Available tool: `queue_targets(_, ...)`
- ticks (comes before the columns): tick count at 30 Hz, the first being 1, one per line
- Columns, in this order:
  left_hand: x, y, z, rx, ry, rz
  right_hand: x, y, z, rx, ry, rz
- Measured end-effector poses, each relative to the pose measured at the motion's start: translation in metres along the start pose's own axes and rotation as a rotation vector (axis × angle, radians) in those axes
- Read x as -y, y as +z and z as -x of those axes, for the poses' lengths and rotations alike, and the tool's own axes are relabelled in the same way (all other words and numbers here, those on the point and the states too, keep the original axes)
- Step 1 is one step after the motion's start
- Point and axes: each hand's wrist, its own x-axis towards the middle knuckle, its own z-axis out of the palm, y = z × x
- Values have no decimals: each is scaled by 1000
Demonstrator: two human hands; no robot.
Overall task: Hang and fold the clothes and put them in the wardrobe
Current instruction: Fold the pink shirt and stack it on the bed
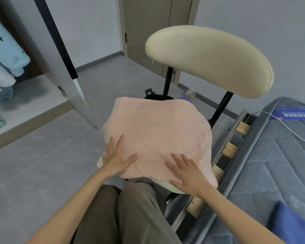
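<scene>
While left hand (117, 160), right hand (190, 176) press flat, garment (157, 124) seems folded.

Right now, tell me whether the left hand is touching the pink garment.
Touching. The head view shows the left hand lying flat on the pink garment, its fingers straight and spread.

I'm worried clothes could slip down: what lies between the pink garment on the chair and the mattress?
The head view shows exposed wooden bed slats between the pink garment and the mattress.
</scene>
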Motion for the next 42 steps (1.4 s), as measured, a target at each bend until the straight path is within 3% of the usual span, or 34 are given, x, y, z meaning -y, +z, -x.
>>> queue_targets(8, -26, 10, 16, 266, 113, -266, 7, -11, 1, 64, 22, 87)
queue_targets(15, -64, 35, 26, 360, 67, -335, -2, -42, 1, -204, 241, -407)
queue_targets(18, -77, 43, 27, 296, 34, -306, -4, -56, 2, -277, 258, -421)
queue_targets(24, -61, 29, 28, -24, 123, -402, -4, -72, 1, -418, 279, -451)
queue_targets(28, -39, 6, 29, -133, 172, -506, -6, -65, 11, -514, 185, -300)
queue_targets(31, -23, -9, 29, -184, 132, -559, -10, -50, 19, -469, 111, -36)
queue_targets(36, -18, -26, 34, -227, 98, -520, -8, -23, 27, -338, 160, 109)
queue_targets(42, -22, -37, 48, -270, 111, -451, -5, -1, 43, -234, 379, -12)
